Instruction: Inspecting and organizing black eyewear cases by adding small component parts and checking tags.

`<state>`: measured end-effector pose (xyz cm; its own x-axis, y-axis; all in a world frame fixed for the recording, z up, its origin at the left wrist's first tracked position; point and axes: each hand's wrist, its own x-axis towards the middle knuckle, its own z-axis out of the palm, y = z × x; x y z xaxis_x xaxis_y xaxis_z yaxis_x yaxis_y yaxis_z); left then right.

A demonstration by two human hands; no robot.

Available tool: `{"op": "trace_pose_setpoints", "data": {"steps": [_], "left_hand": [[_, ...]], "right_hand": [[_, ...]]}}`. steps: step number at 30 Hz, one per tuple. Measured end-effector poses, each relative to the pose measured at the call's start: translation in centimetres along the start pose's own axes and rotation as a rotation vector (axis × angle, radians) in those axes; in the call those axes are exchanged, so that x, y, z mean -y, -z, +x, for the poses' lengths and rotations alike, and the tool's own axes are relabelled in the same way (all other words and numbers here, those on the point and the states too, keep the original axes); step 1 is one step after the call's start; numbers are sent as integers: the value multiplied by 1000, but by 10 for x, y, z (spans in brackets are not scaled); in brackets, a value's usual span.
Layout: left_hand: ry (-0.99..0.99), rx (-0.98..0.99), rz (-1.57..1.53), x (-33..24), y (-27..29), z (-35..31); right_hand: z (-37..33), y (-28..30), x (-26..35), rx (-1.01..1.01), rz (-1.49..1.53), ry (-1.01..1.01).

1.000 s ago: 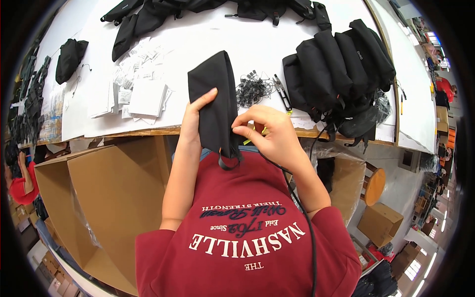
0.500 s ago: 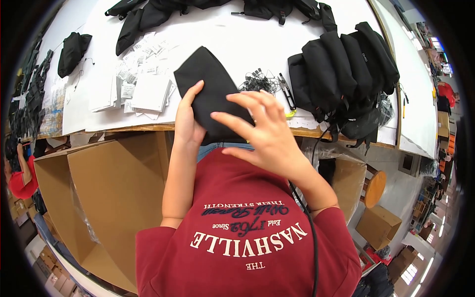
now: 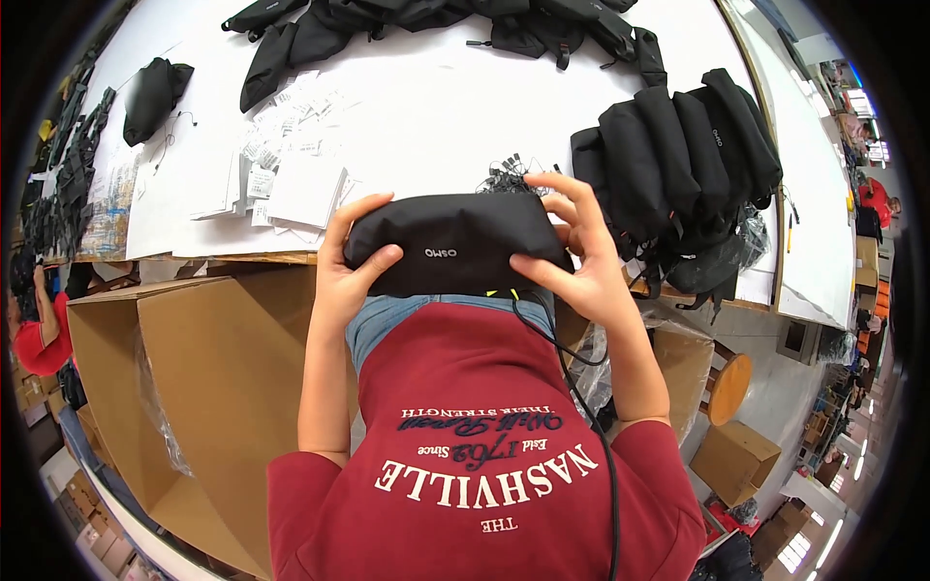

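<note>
Between my two hands, at the front edge of the table, I hold a black fabric pouch (image 3: 455, 237) lengthwise from left to right. My left hand (image 3: 351, 257) grips its left end, thumb on the near face and fingers over the top. At the other end my right hand (image 3: 579, 247) is closed on it in the same way, with the forefinger raised. A small pale print shows on the pouch's near face. Just beyond it lies a tangle of thin black cords (image 3: 511, 172), partly hidden by the pouch and my right hand.
White tags and cards (image 3: 305, 189) lie in piles at the left. A stack of black pouches (image 3: 668, 160) stands at the right; more black bags (image 3: 436, 24) line the far side. An open cardboard box (image 3: 223, 368) is below the table at left, a wooden stool (image 3: 728, 387) at right.
The pouch has turned from slanting upright to lying crosswise, and its printed face now shows. My right hand, spread over it before, has taken hold of its right end.
</note>
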<state>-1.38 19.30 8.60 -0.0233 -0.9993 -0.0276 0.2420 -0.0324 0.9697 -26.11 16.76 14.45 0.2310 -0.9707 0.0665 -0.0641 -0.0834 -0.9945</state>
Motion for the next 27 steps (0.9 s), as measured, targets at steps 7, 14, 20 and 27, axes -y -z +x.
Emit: {"op": "trace_pose_setpoints", "data": {"steps": [7,14,20,27], "left_hand": [[-348,149,390,-19,-7,6],[-261,188,369,-12,-3,8],[-123,-156,510,-7,48,20],[-136,-436,1283,20,104,42]], "right_hand": [[6,28,-2,194,-173,187],[-6,68,11,162,-281,-22],[-5,131,54,-665,-831,329],[13,190,32,-615,-1354,178]]}}
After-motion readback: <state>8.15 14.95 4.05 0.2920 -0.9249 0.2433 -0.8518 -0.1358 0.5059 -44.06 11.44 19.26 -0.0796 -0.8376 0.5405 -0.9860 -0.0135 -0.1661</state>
